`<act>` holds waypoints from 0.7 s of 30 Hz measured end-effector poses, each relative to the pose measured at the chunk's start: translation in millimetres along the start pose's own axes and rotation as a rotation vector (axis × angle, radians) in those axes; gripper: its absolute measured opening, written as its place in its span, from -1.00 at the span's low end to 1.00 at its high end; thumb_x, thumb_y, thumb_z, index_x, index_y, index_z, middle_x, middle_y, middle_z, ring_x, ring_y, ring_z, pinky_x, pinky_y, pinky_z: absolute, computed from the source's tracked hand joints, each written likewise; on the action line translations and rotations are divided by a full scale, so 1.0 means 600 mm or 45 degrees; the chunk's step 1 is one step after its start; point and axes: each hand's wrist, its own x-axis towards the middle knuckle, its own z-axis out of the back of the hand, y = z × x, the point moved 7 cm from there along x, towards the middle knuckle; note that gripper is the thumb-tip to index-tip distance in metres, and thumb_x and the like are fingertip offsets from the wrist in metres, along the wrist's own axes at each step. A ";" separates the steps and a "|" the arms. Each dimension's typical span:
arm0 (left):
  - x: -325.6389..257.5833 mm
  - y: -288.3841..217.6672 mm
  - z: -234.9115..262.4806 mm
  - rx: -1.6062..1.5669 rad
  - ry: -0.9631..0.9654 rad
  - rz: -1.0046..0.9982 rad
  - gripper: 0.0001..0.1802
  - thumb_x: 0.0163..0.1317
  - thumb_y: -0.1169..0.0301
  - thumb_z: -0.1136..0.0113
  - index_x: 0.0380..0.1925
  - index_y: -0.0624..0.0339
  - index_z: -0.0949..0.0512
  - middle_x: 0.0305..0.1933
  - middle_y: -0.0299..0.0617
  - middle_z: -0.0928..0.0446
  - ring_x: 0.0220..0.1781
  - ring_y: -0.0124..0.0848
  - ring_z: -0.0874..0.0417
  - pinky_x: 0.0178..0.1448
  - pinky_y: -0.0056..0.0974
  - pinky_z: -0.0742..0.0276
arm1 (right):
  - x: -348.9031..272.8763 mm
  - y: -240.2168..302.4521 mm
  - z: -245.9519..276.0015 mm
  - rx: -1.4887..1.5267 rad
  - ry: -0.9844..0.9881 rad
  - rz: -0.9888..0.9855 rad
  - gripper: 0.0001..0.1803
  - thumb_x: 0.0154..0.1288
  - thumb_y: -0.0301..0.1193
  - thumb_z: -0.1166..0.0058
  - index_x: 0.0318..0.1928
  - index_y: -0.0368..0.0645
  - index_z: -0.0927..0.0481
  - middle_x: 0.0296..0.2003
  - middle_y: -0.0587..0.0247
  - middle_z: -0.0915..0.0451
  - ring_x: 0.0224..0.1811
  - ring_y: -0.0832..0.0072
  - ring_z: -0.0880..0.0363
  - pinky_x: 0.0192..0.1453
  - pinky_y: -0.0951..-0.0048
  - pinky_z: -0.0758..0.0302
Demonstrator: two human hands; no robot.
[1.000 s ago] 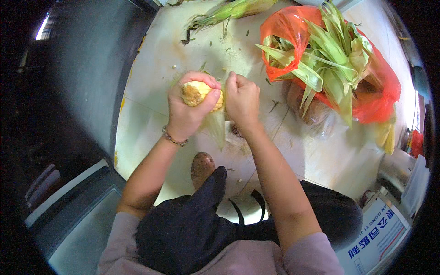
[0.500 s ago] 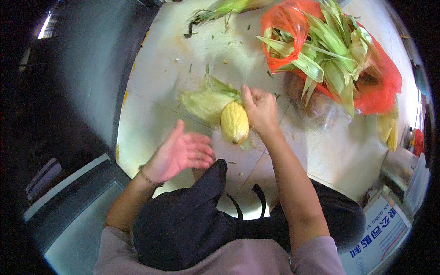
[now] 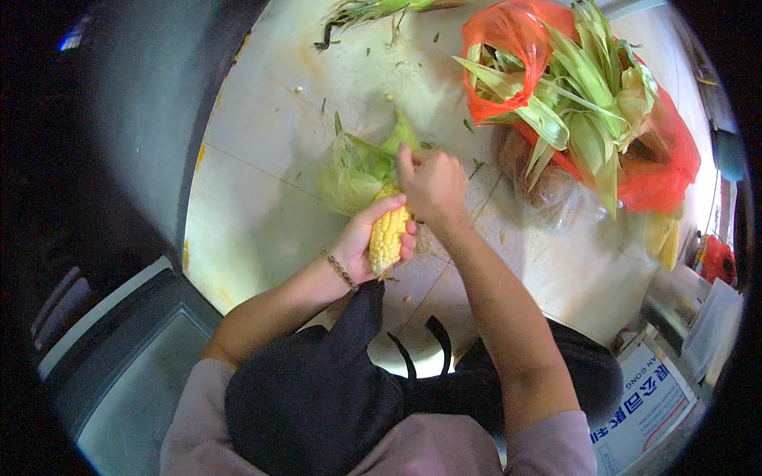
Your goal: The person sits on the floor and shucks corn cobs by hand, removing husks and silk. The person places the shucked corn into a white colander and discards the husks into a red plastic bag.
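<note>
A yellow ear of corn (image 3: 388,232) points its bare tip toward me, its kernels exposed. My left hand (image 3: 359,244) is wrapped round the cob, thumb on top and fingertips showing on the far side. Pale green husk (image 3: 349,173) is folded back from the kernels and fans out beyond the cob, to the left. My right hand (image 3: 438,184) is closed at the husk end of the ear, just above my left hand. The fingers there are partly hidden, but they appear to grip the husk.
At the upper right, a red plastic bag (image 3: 671,163) holds loose corn husks (image 3: 591,103). Another husk-covered ear (image 3: 389,8) lies at the far edge. Bare corn (image 3: 671,242) is beside the bag. A printed box (image 3: 647,401) and a translucent container (image 3: 714,321) stand at the right.
My left hand, open and apart before, has moved right and closed round the cob. The right hand has shifted slightly up, and the husk has swung with the ear.
</note>
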 end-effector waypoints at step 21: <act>-0.030 -0.036 -0.028 0.082 -0.170 0.034 -0.70 0.13 0.15 -0.16 -0.31 0.08 -0.35 -0.48 -0.23 -0.40 -0.54 -0.41 -0.43 -0.45 -0.30 -0.40 | 0.194 -0.041 -0.060 -0.217 -0.022 0.273 -0.48 0.32 -0.08 0.27 -0.44 -0.21 -0.63 -0.48 -0.16 -0.57 -0.38 -0.10 -0.57 -0.18 0.01 -0.50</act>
